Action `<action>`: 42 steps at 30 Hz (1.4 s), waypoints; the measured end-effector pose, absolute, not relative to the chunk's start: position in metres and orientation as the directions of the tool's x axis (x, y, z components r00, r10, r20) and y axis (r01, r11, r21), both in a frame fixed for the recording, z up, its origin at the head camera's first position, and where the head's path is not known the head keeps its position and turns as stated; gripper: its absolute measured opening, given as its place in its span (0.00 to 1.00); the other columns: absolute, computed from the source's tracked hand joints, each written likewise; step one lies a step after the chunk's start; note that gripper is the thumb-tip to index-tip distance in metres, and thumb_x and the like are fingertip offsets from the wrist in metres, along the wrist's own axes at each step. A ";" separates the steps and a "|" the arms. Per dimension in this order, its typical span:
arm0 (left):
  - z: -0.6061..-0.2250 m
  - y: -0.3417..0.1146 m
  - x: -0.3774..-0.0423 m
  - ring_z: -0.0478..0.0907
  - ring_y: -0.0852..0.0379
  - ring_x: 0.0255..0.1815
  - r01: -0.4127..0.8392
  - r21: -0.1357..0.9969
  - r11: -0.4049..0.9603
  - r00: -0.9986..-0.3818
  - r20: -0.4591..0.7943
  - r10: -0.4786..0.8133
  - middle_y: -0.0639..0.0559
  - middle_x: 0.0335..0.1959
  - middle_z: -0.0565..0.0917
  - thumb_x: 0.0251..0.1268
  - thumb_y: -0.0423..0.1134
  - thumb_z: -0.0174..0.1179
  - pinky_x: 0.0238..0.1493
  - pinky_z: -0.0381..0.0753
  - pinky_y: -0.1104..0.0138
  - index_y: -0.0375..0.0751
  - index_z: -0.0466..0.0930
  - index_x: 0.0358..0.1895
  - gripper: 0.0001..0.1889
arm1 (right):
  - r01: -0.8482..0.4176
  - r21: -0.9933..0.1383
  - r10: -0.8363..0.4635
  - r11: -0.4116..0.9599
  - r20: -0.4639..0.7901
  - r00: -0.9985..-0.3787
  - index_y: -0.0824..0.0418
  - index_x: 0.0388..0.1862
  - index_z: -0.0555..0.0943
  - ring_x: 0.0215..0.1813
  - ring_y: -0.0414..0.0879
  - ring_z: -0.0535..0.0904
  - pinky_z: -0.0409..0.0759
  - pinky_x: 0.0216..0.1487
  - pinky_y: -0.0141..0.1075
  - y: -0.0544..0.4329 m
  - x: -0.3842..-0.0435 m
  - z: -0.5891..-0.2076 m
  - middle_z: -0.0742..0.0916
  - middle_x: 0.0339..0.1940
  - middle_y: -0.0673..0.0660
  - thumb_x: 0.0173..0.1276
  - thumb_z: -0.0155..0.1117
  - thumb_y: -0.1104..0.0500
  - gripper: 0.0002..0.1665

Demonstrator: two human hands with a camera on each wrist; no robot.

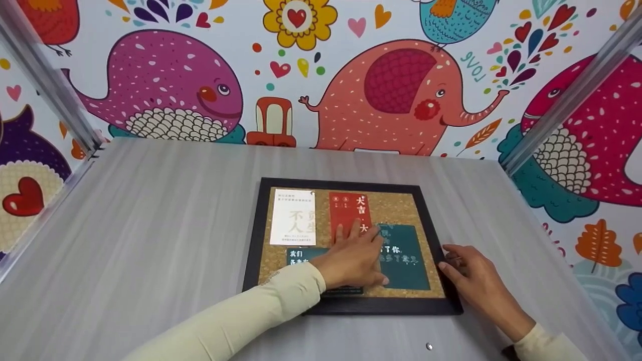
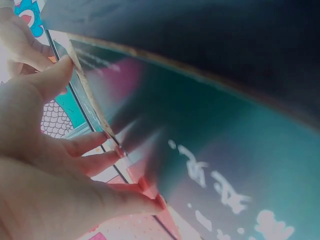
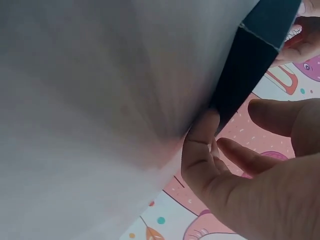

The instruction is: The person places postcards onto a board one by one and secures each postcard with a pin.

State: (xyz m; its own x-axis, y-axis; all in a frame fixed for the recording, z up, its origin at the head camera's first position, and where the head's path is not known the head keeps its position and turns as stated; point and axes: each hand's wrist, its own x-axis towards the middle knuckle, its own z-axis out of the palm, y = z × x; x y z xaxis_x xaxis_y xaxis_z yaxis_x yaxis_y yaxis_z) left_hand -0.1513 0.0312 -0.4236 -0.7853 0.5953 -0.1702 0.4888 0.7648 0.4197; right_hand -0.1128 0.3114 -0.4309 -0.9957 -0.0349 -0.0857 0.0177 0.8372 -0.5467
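A black-framed cork board (image 1: 404, 204) lies flat on the table, with several printed cards on it. My left hand (image 1: 352, 255) rests on the cards with fingers spread, its fingertips on the red card (image 1: 346, 203) and its thumb over the teal card (image 1: 405, 278). In the left wrist view, the fingers of that left hand (image 2: 55, 155) touch the surface. My right hand (image 1: 476, 281) is at the frame's right side. In the right wrist view, a finger of the right hand (image 3: 240, 185) touches the frame's black side (image 3: 240, 75), while the thumb stands apart from it.
A white card (image 1: 293, 213) lies at the board's upper left, and a dark card (image 1: 297, 254) below it is partly covered by my left arm. A small shiny round object (image 1: 429, 346) sits on the grey table (image 1: 165, 225). A cartoon-printed wall (image 1: 281, 65) stands behind.
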 end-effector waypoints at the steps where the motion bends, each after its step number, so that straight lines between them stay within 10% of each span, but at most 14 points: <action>1: -0.424 0.031 -0.151 0.43 0.31 0.91 0.489 0.419 0.765 -0.785 -0.170 0.595 0.47 0.90 0.59 0.71 0.60 0.74 0.86 0.45 0.31 0.42 0.69 0.84 0.45 | 0.012 -0.540 -0.036 0.841 -0.079 -0.996 0.75 0.75 0.75 0.56 0.58 0.86 0.88 0.61 0.58 0.311 -0.111 -0.430 0.84 0.61 0.70 0.82 0.68 0.62 0.29; 13: -0.425 0.030 -0.152 0.43 0.32 0.92 0.486 0.450 0.749 -0.782 -0.159 0.603 0.47 0.90 0.59 0.71 0.58 0.74 0.86 0.44 0.31 0.41 0.70 0.83 0.44 | -0.015 -0.450 -0.061 0.893 -0.089 -0.994 0.69 0.68 0.83 0.49 0.48 0.82 0.89 0.46 0.39 0.297 -0.084 -0.418 0.85 0.59 0.61 0.79 0.73 0.60 0.24; 26: -0.425 0.031 -0.151 0.44 0.31 0.91 0.494 0.431 0.755 -0.783 -0.158 0.602 0.46 0.90 0.60 0.71 0.59 0.74 0.85 0.46 0.30 0.41 0.71 0.82 0.44 | 0.040 -0.357 -0.040 0.933 -0.214 -0.976 0.60 0.70 0.84 0.54 0.49 0.79 0.84 0.68 0.59 0.286 -0.053 -0.420 0.84 0.62 0.55 0.79 0.74 0.51 0.26; 42: -0.425 0.030 -0.151 0.44 0.31 0.91 0.490 0.430 0.758 -0.784 -0.163 0.599 0.46 0.90 0.59 0.72 0.59 0.74 0.86 0.45 0.31 0.41 0.70 0.83 0.44 | -0.108 -0.190 -0.126 0.976 -0.084 -0.988 0.50 0.58 0.90 0.52 0.43 0.79 0.89 0.56 0.49 0.286 -0.008 -0.438 0.84 0.54 0.48 0.77 0.76 0.48 0.16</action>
State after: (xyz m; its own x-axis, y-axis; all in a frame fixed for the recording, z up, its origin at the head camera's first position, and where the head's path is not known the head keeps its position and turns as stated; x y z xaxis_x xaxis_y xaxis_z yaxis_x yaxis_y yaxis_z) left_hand -0.1513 0.0304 -0.4251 -0.7840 0.5989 -0.1632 0.4898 0.7584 0.4300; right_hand -0.0078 0.2856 -0.4381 -0.9884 -0.1261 -0.0844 -0.1083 0.9758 -0.1897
